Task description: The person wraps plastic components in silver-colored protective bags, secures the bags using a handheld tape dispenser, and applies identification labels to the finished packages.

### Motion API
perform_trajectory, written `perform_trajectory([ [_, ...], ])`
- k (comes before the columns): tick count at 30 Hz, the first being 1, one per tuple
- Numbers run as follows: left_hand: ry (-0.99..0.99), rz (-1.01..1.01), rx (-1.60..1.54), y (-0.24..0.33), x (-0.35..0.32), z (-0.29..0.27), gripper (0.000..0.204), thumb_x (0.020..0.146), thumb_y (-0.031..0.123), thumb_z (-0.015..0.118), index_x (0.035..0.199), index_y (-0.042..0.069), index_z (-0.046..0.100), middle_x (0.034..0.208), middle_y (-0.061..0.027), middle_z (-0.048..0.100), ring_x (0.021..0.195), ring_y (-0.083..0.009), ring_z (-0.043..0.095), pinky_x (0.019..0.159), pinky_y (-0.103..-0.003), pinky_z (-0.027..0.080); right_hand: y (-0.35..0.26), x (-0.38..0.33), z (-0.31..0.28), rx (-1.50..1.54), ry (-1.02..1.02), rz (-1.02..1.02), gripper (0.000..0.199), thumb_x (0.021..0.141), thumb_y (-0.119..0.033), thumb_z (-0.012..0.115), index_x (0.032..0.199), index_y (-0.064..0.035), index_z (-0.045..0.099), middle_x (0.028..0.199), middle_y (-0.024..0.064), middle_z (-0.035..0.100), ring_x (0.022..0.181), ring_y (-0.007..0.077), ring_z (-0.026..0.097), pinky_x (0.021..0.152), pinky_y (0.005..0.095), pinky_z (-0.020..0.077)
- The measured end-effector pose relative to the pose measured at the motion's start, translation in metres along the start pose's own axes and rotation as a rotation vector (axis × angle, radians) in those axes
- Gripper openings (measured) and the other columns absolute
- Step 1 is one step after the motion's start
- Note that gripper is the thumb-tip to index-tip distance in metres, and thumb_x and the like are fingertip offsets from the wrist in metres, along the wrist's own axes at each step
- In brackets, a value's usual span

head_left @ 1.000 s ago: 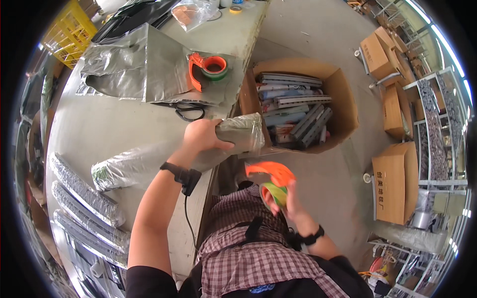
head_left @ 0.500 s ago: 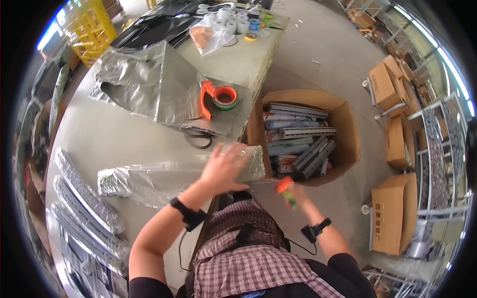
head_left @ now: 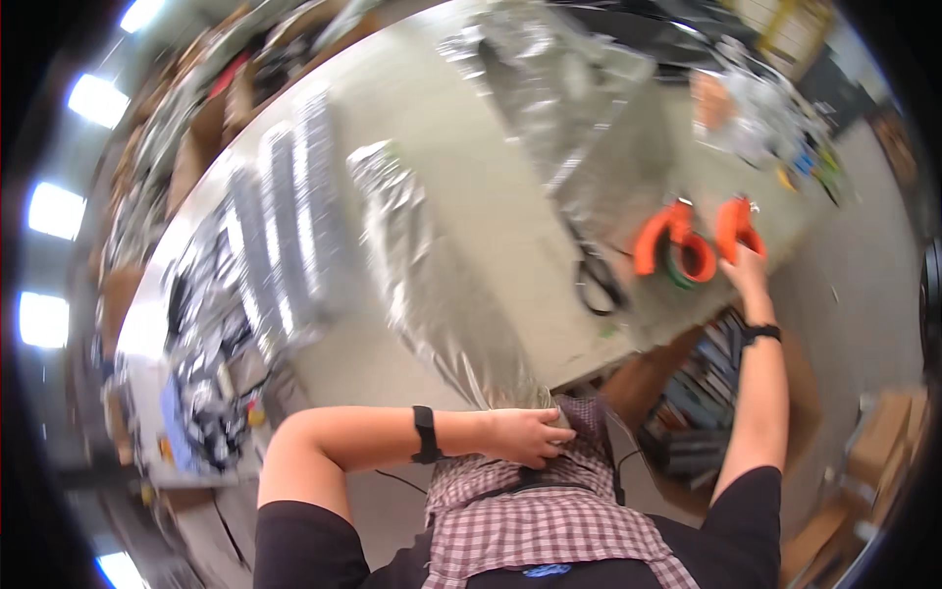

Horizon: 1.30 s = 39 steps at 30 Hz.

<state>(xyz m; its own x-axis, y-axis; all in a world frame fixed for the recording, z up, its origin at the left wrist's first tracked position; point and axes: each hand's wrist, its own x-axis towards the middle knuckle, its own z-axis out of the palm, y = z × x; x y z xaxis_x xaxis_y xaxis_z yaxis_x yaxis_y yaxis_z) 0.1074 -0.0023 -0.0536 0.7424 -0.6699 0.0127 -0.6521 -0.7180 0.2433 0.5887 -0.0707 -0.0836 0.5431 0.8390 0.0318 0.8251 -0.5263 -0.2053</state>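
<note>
A long package wrapped in silvery plastic film [head_left: 432, 275] lies across the table, its near end at my apron. My left hand [head_left: 530, 437] is closed over that near end, its fingers bent around the film; what lies under the palm is hidden. At the table's right edge, my right hand [head_left: 749, 270] grips an orange tape dispenser [head_left: 734, 226]. Just left of it lies a second orange tape dispenser [head_left: 695, 260] with a green roll. Black-handled scissors [head_left: 597, 285] rest nearby, partly beside a loose silvery sheet [head_left: 579, 118].
Several film-wrapped long bundles [head_left: 280, 216] lie on the left of the table [head_left: 481, 206]. Below its right edge stands a cardboard box [head_left: 785, 393] holding long packs. White parts in clear bags [head_left: 756, 108] sit at the far right. Cartons [head_left: 883, 442] stand on the right.
My view has turned, and the package now points its end toward me. My left hand has moved onto that end. My right hand, with the dispenser, has moved from beside the box to the table edge.
</note>
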Motion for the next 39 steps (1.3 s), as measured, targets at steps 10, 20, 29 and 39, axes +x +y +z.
perform_trajectory([
  [10, 1.119, -1.574, -0.026, 0.119, -0.141, -0.028, 0.017, 0.071, 0.006, 0.063, 0.088, 0.008, 0.065, 0.085, -0.0083, 0.063, 0.08, -0.0269, 0.059, 0.074, -0.036, 0.047, -0.249, -0.101, -0.014, 0.434, 0.307, -0.456, 0.039, 0.076, -0.001, 0.054, 0.115, 0.0011, 0.051, 0.12, 0.0149, 0.051, 0.116, 0.0305, 0.047, 0.1, 0.04, 0.0335],
  [20, 0.568, -2.838, 0.208, 0.162, -0.295, 0.086, 0.021, 0.073, 0.017, 0.067, 0.082, -0.002, 0.065, 0.087, -0.0166, 0.059, 0.088, -0.0317, 0.059, 0.075, -0.041, 0.049, -0.445, -0.145, -0.015, 0.71, -0.342, -0.921, 0.014, 0.077, 0.003, 0.057, 0.09, -0.0016, 0.061, 0.099, 0.0113, 0.061, 0.091, 0.027, 0.06, 0.079, 0.0333, 0.0472],
  [29, 0.944, -2.724, 0.279, 0.17, -0.306, 0.097, 0.014, 0.071, 0.011, 0.066, 0.065, 0.003, 0.057, 0.076, -0.0128, 0.058, 0.073, -0.0324, 0.057, 0.068, -0.041, 0.047, -0.437, -0.157, -0.003, 0.762, -0.412, -0.824, 0.01, 0.079, 0.001, 0.057, 0.085, -0.0027, 0.064, 0.089, 0.0101, 0.064, 0.08, 0.0237, 0.062, 0.07, 0.0304, 0.0494],
  [39, 1.402, -1.616, -0.247, 0.09, -0.134, -0.024, 0.016, 0.072, -0.003, 0.062, 0.087, 0.001, 0.065, 0.09, -0.0125, 0.061, 0.073, -0.0205, 0.062, 0.065, -0.027, 0.052, -0.475, -0.176, 0.054, 1.474, -1.178, -0.108, 0.04, 0.095, -0.034, 0.047, 0.111, 0.0024, 0.053, 0.1, 0.006, 0.06, 0.093, 0.0112, 0.056, 0.082, 0.0251, 0.0452],
])
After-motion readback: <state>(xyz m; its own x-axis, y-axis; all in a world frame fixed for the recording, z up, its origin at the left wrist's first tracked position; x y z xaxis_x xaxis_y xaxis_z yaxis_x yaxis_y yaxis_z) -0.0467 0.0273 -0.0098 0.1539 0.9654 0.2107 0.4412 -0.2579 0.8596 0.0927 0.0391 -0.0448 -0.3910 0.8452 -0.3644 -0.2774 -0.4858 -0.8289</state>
